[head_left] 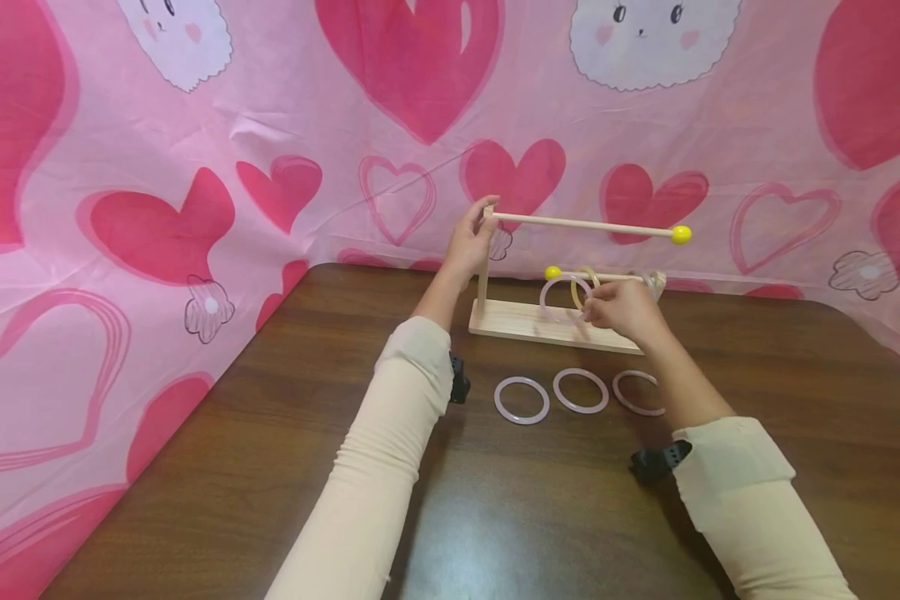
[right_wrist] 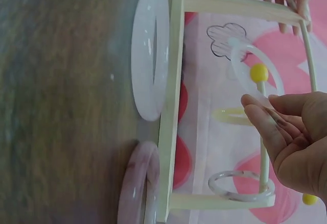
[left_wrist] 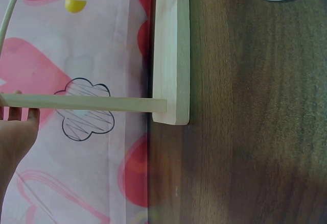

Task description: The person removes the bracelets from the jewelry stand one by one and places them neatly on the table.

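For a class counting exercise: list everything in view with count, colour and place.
Wood-grain table: one, brown, foreground
Heart-print cloth: one, pink, behind the table
Two-post wooden stand: one, pale, on the table
Slim wooden rods: two, pale, one high, one low
Round balls: two, yellow, at the rods' free ends
Glossy round rings: three, pale lilac, before the stand
Plain ring: one, yellow, on the lower rod
Marbled ring: one, greyish, lower rod, near the shorter post
Pinched ring: one, pale lilac, at the lower rod's ball
Rolled sleeves: two, cream, foreground
Wrist devices: two, black, one beside each sleeve
Left hand: one, gripping the taller post
Right hand: one, holding the pinched ring
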The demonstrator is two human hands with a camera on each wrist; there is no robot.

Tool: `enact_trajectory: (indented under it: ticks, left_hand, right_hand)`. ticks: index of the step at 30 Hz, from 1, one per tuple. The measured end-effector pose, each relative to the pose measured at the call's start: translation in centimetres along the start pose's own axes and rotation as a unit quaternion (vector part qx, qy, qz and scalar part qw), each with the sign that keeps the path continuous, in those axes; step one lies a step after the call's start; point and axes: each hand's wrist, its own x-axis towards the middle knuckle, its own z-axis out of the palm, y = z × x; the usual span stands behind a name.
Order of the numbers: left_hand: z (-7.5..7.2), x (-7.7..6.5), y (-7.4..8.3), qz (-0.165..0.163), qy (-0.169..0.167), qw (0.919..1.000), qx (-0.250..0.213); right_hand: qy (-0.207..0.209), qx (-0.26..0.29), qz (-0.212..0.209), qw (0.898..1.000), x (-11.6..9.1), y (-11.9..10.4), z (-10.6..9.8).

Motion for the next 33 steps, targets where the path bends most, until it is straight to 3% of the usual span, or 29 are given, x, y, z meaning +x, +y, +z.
enact_trajectory:
  ticks: [13, 17, 25, 29, 33]
  left_hand:
    - [0.0, -0.3, 0.4, -0.001, -0.002, 1.0000, 0.002]
    - [0.0, 0.0, 0.1, -0.005, -0.001, 0.9999, -0.011]
    - [0.2, 2.1, -2.7, 0.014, 0.002, 0.9999, -0.009]
    - [0.2, 2.2, -2.9, 0.016, 0.006, 0.9998, 0.004]
    - [0.1, 1.7, -2.2, 0.004, 0.001, 1.0000, -0.007]
  right_hand:
    - [-0.010, 0.011, 0.012, 1.000, -0.3, 0.8, -0.9]
    - [-0.015, 0.015, 0.030, 0.999, -0.4, 1.0, -1.2]
    - [-0.026, 0.007, 0.029, 0.999, -0.8, 1.3, -2.3]
    - [-0.034, 0.008, 0.027, 0.999, -1.0, 1.5, -2.9]
    - [-0.035, 0.003, 0.024, 0.999, -1.2, 1.7, -3.3]
